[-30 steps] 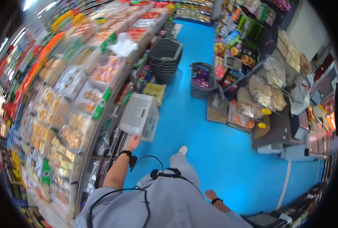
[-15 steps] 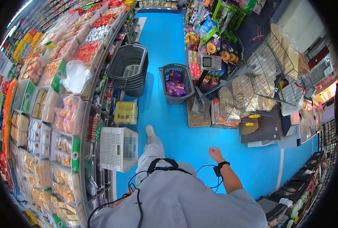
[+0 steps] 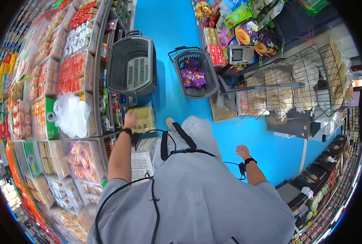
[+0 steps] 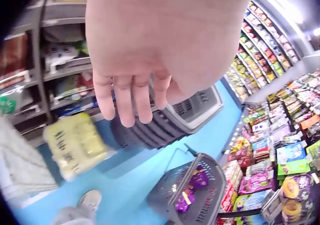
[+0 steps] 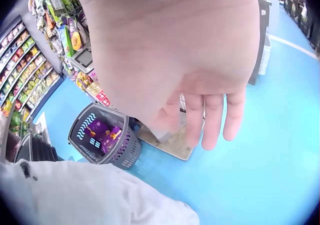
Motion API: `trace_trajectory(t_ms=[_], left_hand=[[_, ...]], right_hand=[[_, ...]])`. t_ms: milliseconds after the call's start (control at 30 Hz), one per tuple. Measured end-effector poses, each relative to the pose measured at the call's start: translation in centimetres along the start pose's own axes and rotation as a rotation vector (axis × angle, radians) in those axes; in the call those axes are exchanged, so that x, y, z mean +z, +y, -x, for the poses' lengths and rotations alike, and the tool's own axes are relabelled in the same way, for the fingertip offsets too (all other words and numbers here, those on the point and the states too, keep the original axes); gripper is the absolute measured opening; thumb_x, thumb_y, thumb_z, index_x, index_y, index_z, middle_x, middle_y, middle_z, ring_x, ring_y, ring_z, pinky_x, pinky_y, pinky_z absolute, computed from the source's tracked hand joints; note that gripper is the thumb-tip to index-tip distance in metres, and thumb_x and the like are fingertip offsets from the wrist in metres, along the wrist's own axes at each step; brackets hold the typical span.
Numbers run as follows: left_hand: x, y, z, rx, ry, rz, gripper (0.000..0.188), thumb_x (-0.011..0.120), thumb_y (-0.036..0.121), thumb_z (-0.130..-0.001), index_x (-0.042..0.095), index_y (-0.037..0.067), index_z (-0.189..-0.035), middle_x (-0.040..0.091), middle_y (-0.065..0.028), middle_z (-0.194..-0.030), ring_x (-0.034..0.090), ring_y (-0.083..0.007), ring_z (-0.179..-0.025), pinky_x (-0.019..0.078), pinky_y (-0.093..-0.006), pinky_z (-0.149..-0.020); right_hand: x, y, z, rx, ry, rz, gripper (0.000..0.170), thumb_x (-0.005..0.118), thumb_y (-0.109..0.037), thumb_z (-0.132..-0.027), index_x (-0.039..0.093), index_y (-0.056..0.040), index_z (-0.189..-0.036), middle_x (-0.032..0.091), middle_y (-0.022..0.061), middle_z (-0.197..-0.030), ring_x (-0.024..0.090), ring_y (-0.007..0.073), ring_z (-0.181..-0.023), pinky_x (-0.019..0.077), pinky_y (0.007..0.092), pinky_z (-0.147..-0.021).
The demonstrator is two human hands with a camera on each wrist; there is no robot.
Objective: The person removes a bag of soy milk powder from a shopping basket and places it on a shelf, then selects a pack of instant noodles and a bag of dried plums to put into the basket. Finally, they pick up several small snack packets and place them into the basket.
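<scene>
My left hand (image 3: 130, 119) hangs beside the left shelves in the head view, over the floor near a yellow package (image 3: 144, 118); its fingers (image 4: 134, 97) hang loosely and hold nothing. My right hand (image 3: 242, 151) is over the blue floor on the other side of my body, its fingers (image 5: 212, 120) relaxed around nothing. Ahead on the floor stand a stack of dark grey baskets (image 3: 150, 83) and, to its right, a single grey basket (image 3: 212, 83) with purple packages (image 3: 193, 77) inside. Neither hand touches a basket.
Bins of packaged food (image 3: 77, 73) line the left side. On the right are a scale (image 3: 240, 54), wire racks (image 3: 284, 87) with bagged goods and a low board (image 3: 225, 114). A white crate (image 3: 142, 162) lies by my left side. Blue floor (image 3: 164, 24) runs between the shelves.
The view has moved forward along the aisle, bringing both basket spots nearer. My left hand, mostly hidden half a second ago, has swung forward; the white crate is now partly behind my body.
</scene>
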State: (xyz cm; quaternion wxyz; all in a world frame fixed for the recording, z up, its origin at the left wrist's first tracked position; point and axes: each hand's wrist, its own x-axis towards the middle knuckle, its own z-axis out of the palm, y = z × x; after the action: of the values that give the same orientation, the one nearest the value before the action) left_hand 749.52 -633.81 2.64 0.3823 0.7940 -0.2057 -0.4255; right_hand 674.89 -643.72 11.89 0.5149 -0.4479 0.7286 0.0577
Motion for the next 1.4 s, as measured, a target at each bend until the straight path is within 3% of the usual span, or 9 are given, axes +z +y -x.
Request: trace_trajectory(t_ms=[233, 400, 433, 467, 500, 600, 767, 1033, 1400], left_hand=[[4.0, 20.6, -7.3, 0.071, -0.169, 0.081, 0.017, 0.054, 0.018, -0.09, 0.06, 0.002, -0.089, 0.061, -0.005, -0.069, 0.056, -0.0123, -0.058, 0.0432, -0.0254, -0.051], [4.3, 12.0, -14.9, 0.045, -0.547, -0.349, 0.026, 0.056, 0.023, -0.085, 0.061, 0.003, -0.072, 0.059, -0.0015, -0.063, 0.055, -0.0128, -0.059, 0.0456, -0.0333, -0.054], [2.9, 3.2, -20.6, -0.359, -0.716, 0.027, 0.023, 0.055, 0.018, -0.084, 0.061, 0.004, -0.067, 0.06, -0.0023, -0.063, 0.057, -0.0169, -0.058, 0.0457, -0.0343, -0.053], [1.8, 4.3, -19.0, 0.347, -0.788, -0.631, 0.019, 0.051, 0.014, -0.085, 0.061, 0.007, -0.07, 0.055, -0.004, -0.06, 0.054, -0.0206, -0.053, 0.0424, -0.0374, -0.049], [0.3, 3.4, -18.3, -0.245, -0.776, 0.201, 0.015, 0.05, 0.015, -0.086, 0.059, 0.011, -0.075, 0.048, -0.0048, -0.058, 0.05, -0.0214, -0.05, 0.0379, -0.0381, -0.046], [-0.3, 14.9, -16.8, -0.945, -0.542, 0.232, 0.04, 0.034, 0.048, -0.088, 0.039, 0.016, -0.066, 0.03, 0.0012, -0.057, 0.03, -0.0162, -0.044, 0.0218, -0.0319, -0.042], [-1.2, 22.3, -25.0, -0.751, -0.299, -0.11, 0.018, 0.058, 0.026, -0.085, 0.062, 0.009, -0.089, 0.063, -0.0074, -0.075, 0.062, -0.0201, -0.059, 0.0522, -0.035, -0.05], [8.1, 40.9, -43.3, 0.072, -0.455, -0.412, 0.018, 0.051, 0.015, -0.085, 0.059, 0.001, -0.078, 0.054, -0.0058, -0.058, 0.054, -0.0168, -0.047, 0.0408, -0.0321, -0.04], [14.5, 53.3, -62.6, 0.03, -0.666, -0.762, 0.022, 0.05, 0.018, -0.085, 0.064, 0.001, -0.087, 0.062, -0.0081, -0.068, 0.057, -0.0171, -0.055, 0.0459, -0.0307, -0.047]], right_hand=[[1.8, -9.6, -3.5, 0.032, 0.033, -0.107, 0.024, 0.055, -0.022, -0.087, 0.063, -0.0065, -0.104, 0.066, 0.0093, -0.082, 0.062, 0.0172, -0.065, 0.0479, 0.0301, -0.051], [1.9, -14.2, -8.8, 0.116, 0.107, -0.256, 0.024, 0.054, -0.021, -0.086, 0.063, -0.0088, -0.104, 0.066, 0.0085, -0.085, 0.063, 0.0183, -0.067, 0.0483, 0.0318, -0.052], [1.9, -15.3, -9.4, 0.146, 0.108, -0.281, 0.024, 0.055, -0.021, -0.085, 0.063, -0.0086, -0.104, 0.066, 0.0086, -0.084, 0.063, 0.0186, -0.067, 0.0485, 0.0323, -0.052], [1.6, -16.5, -10.6, 0.17, 0.11, -0.306, 0.024, 0.055, -0.02, -0.085, 0.063, -0.0085, -0.104, 0.066, 0.0088, -0.083, 0.063, 0.0189, -0.067, 0.0488, 0.0327, -0.052], [1.6, -17.4, -11.7, 0.169, 0.115, -0.336, 0.024, 0.056, -0.02, -0.084, 0.063, -0.0081, -0.104, 0.066, 0.0085, -0.082, 0.063, 0.0188, -0.066, 0.0487, 0.0333, -0.051], [0.5, -21.4, -15.4, 0.217, 0.029, -0.359, 0.025, 0.056, -0.019, -0.084, 0.063, -0.0075, -0.105, 0.066, 0.0084, -0.08, 0.063, 0.0187, -0.064, 0.0485, 0.0332, -0.05], [-2.4, -29.8, -15.7, 0.116, 0.171, -0.513, 0.027, 0.052, -0.017, -0.087, 0.061, -0.0067, -0.111, 0.065, 0.009, -0.085, 0.062, 0.018, -0.068, 0.05, 0.0315, -0.057], [2.7, -30.0, -13.9, 0.264, 0.378, -0.763, 0.026, 0.051, -0.013, -0.087, 0.062, -0.0053, -0.109, 0.066, 0.0087, -0.086, 0.062, 0.0174, -0.066, 0.0489, 0.0303, -0.053], [11.4, -46.7, -13.3, 0.464, 0.536, -0.845, 0.026, 0.056, -0.009, -0.082, 0.065, -0.001, -0.105, 0.065, 0.0095, -0.077, 0.062, 0.017, -0.065, 0.0501, 0.0296, -0.058]])
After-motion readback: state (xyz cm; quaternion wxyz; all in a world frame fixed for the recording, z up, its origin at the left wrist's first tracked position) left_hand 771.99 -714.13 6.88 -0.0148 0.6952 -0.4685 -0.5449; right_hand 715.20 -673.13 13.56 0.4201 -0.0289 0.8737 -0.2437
